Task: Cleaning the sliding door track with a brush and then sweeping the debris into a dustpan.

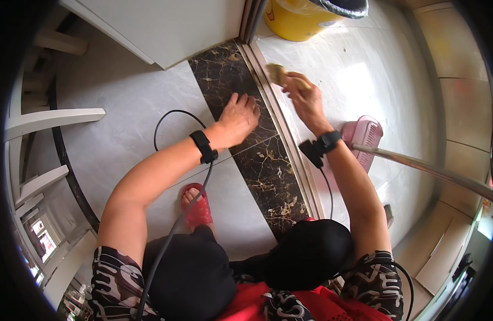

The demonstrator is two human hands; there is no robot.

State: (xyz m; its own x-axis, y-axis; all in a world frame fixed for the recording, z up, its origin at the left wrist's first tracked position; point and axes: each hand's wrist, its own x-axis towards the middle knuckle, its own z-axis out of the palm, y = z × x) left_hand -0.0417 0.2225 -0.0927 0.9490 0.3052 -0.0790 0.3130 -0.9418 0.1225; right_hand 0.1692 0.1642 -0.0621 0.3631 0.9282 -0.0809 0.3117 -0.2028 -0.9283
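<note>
My right hand (pixel 306 98) grips a flat brush (pixel 277 74) with a pale handle, its bristles slightly blurred. The brush is over the far part of a metal sliding-door track (pixel 266 94), near the white floor tiles. Palm down, my left hand (pixel 239 119) is over the dark marble threshold strip (pixel 270 176), left of the track. Its fingers are a little apart and nothing shows in them; the underside of the palm is hidden. Black straps with cables circle both wrists.
A pink dustpan (pixel 364 138) with a long metal handle (pixel 427 166) lies right of my right forearm. Beyond stands a yellow bin (pixel 296 24) with a plastic liner. A white panel (pixel 162 28) borders the track's far end. White chair legs (pixel 61 120) are at left.
</note>
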